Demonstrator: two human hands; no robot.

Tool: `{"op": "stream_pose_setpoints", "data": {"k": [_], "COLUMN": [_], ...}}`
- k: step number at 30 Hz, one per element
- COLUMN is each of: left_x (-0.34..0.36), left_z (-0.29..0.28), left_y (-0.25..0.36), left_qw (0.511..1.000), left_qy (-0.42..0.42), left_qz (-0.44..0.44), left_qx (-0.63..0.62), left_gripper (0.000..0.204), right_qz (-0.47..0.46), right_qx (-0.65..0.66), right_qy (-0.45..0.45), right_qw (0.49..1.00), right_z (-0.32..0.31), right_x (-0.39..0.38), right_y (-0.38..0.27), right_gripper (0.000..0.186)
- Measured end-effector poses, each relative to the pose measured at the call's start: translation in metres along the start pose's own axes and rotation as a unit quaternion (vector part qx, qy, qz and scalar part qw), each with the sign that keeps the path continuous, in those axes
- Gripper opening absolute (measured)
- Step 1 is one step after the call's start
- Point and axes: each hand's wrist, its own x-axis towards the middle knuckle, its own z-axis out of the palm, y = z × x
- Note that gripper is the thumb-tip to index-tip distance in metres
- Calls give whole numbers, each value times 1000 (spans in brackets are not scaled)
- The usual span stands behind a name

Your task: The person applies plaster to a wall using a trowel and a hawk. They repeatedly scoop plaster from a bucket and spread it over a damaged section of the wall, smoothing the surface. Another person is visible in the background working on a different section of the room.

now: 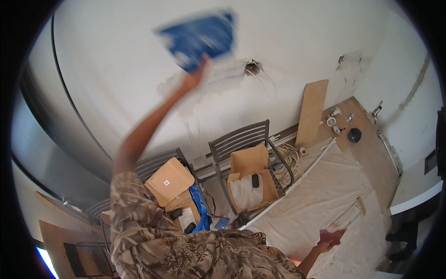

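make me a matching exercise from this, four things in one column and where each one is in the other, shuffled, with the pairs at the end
Things:
1. tall tan rectangular board
2. blurred blue flat thing
3. open brown cardboard box with clear plastic in it
4. small dark red flat piece

Places:
A. in the raised left hand
B. on the dark grey slatted chair
C. in the lower right hand
D. standing against the white wall

Pairs: 1-D, 2-A, 3-B, 4-C
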Motion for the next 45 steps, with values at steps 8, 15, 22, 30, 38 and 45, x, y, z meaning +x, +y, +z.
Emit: {"op": "stream_pose_setpoints", "data": {"k": [8, 15, 22, 30, 38, 45], "left_x": [-518, -674, -672, -634, -652, -662], "left_z": [117, 170, 181, 194, 306, 455], "left_y": [194, 302, 195, 177, 345, 506], "left_qw": [795, 703, 721, 648, 655, 626], "left_qy": [-568, -704, -674, -728, -741, -742], "left_qz": [-173, -94, -56, 73, -81, -40], "left_qx": [-125, -7, 150, 212, 122, -235], "left_gripper": [67, 49, 35, 33, 40, 43], "right_qz": [-226, -129, 302, 660, 665, 624], "right_qx": [931, 881, 571, 211, 188, 284], "right_qy": [-284, -425, -604, -595, -530, -407], "right_qw": [38, -166, -468, -407, -492, -604], "right_z": [40, 137, 220, 257, 227, 277], "right_x": [-180, -290, -422, -480, -477, -353], "right_y": [113, 102, 137, 227, 181, 33], "right_gripper": [70, 74, 55, 36, 37, 37]}}
